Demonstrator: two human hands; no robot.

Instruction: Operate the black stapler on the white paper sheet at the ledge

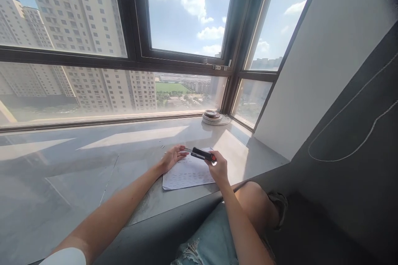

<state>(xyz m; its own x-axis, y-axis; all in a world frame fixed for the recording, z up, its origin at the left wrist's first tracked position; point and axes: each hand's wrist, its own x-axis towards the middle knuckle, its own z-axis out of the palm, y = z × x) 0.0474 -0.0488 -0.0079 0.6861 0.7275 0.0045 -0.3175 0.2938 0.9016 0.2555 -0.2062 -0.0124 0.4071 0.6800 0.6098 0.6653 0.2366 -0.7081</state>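
Observation:
A black stapler [202,154] is held over the sheets of paper [189,176], its far end pointing left. My right hand [219,167] is wrapped round its rear end, where a bit of red shows. A thin metal piece [188,149] sticks out of the stapler's left end, and the fingertips of my left hand [174,158] are closed on it. The heel of that hand rests by the left edge of the paper. Printed rows run across the top sheet. Two small pale strips [162,146], perhaps staples, lie on the sill beyond my left hand.
The wide grey windowsill [77,174] carries the paper. In the far corner, by the window frame [230,91], sits a stack of round mats [214,118]. A white wall [298,70] rises on the right, with a hanging cord [336,160]. My knee [253,198] is below the sill's front edge.

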